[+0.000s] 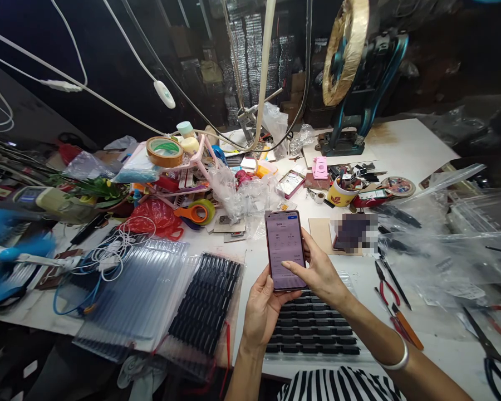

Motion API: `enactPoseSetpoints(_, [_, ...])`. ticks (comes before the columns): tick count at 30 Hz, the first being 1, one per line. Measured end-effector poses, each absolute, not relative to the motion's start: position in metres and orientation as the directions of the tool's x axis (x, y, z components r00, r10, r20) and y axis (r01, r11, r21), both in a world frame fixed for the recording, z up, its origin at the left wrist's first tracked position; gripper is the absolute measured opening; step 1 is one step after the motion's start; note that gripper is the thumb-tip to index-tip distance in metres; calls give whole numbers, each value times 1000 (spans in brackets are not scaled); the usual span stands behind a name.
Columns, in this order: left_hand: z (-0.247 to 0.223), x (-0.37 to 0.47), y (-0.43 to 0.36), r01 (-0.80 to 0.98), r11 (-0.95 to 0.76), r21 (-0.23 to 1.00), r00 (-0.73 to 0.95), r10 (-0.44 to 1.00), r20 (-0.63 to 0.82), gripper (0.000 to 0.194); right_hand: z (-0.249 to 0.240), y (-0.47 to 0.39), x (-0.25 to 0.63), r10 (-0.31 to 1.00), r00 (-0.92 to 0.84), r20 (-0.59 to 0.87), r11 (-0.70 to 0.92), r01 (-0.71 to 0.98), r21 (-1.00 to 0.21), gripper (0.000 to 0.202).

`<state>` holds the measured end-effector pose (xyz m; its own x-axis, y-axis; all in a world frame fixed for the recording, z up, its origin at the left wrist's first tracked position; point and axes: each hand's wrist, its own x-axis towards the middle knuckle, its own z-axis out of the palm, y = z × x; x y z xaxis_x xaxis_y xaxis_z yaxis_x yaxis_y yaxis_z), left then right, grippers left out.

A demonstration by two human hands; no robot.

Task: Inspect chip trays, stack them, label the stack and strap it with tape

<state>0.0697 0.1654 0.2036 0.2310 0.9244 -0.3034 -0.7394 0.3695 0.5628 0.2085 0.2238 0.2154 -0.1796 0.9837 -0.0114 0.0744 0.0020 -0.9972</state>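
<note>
A smartphone [286,250] with a lit screen is held upright over the table in both hands. My left hand [262,303] grips its lower left corner and bottom edge. My right hand [319,270] wraps the right side, its thumb over the screen. The screen's small text is mostly too blurred to read. Below the phone lies a clear tray [313,328] with rows of black parts, partly hidden by my hands and forearms. A second tray of black parts [206,301] lies to the left, beside a stack of empty clear trays [140,289].
Pliers [386,284] and large black scissors [490,351] lie at the right near clear plastic bags [438,262]. A yellow cup [341,192] and a hand press [350,106] stand behind. White cables [108,250] and a blue fan [12,253] are at the left.
</note>
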Motion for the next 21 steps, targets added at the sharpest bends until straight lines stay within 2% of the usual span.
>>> enactPoseSetpoints(21, [201, 69, 165, -727, 368, 580, 223, 925, -307, 36, 212, 225, 209, 981, -194, -25, -19, 35, -999, 66])
